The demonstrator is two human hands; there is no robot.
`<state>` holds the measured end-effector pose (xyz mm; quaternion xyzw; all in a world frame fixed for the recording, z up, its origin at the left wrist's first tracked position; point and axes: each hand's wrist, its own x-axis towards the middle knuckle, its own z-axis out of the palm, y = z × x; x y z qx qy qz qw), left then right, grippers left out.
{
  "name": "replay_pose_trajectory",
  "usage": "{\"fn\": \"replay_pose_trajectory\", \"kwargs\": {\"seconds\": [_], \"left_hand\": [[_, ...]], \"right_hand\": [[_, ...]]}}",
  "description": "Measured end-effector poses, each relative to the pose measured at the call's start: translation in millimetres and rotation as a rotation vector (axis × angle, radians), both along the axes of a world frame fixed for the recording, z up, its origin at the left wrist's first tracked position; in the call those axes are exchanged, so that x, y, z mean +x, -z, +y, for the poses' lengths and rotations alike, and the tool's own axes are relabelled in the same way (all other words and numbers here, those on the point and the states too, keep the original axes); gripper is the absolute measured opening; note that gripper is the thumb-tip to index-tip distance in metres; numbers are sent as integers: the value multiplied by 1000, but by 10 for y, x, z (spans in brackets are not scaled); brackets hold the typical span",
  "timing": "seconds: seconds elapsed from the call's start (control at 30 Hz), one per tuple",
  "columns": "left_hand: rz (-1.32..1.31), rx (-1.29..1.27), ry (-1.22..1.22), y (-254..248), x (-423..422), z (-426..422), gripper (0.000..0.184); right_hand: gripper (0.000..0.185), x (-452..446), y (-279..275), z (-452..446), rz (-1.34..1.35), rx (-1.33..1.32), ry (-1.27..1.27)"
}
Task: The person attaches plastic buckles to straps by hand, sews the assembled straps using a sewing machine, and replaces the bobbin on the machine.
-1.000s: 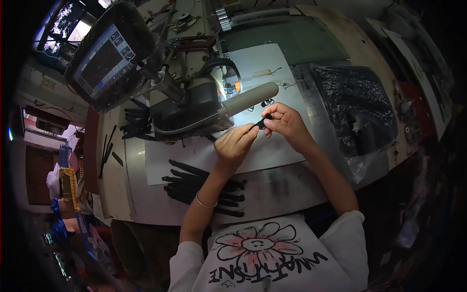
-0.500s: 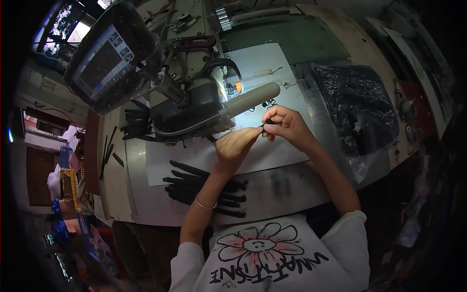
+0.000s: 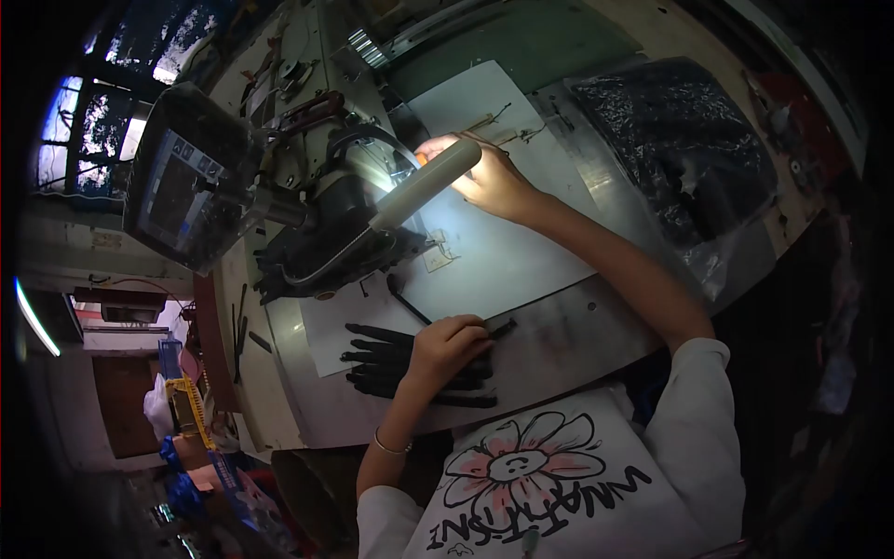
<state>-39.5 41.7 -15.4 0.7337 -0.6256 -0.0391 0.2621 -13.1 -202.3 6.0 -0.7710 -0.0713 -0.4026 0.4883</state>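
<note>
My left hand [image 3: 451, 352] is at the front of the metal table, its fingers curled round a black strip [image 3: 503, 329] whose end sticks out to the right. Under and beside that hand lies a bunch of black strips [image 3: 377, 357]. My right hand [image 3: 494, 182] reaches up to the lit working area of a sewing machine [image 3: 349, 219], beside a small orange part [image 3: 422, 159]. The machine's beige cylindrical bar [image 3: 433, 186] covers some of its fingers, so what they hold, if anything, is hidden.
A screen [image 3: 182, 182] in clear wrap stands at the left of the machine. White sheeting [image 3: 535, 252] covers part of the table. To the right lies a plastic bag [image 3: 675, 140] with dark contents. Small thin pieces [image 3: 521, 133] lie at the sheet's far end.
Both hands were together at a small black piece. They have parted: my left hand came down to the black strips, and my right hand went up and left behind the bar. The view has shifted.
</note>
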Motion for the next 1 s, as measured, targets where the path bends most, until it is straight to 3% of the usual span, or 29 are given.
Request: {"fn": "replay_pose_trajectory", "kwargs": {"seconds": [0.13,0.27,0.4,0.5,0.63,0.73,0.8,0.87,1.0], "left_hand": [[145,20,-73,-223,53,108,38],[-106,51,-276,-66,254,344,38],[-215,124,-314,-44,272,491,36],[-237,118,-288,-20,310,530,38],[-62,163,-332,-11,288,597,40],[76,187,-317,14,218,685,48],[1,220,-316,24,135,704,52],[-62,302,-332,42,94,737,58],[-97,240,-429,119,-34,757,52]], "right_hand": [[21,56,63,30,66,-149,117],[21,57,29,40,212,-333,114],[29,199,177,104,-24,-283,170],[29,204,177,127,-2,-210,161],[28,-9,44,126,107,-115,183],[32,-367,46,116,324,-43,96],[23,-696,73,130,420,-119,14],[13,-1167,-111,142,343,-53,-197],[11,-2073,-659,165,-40,506,-530]]}}
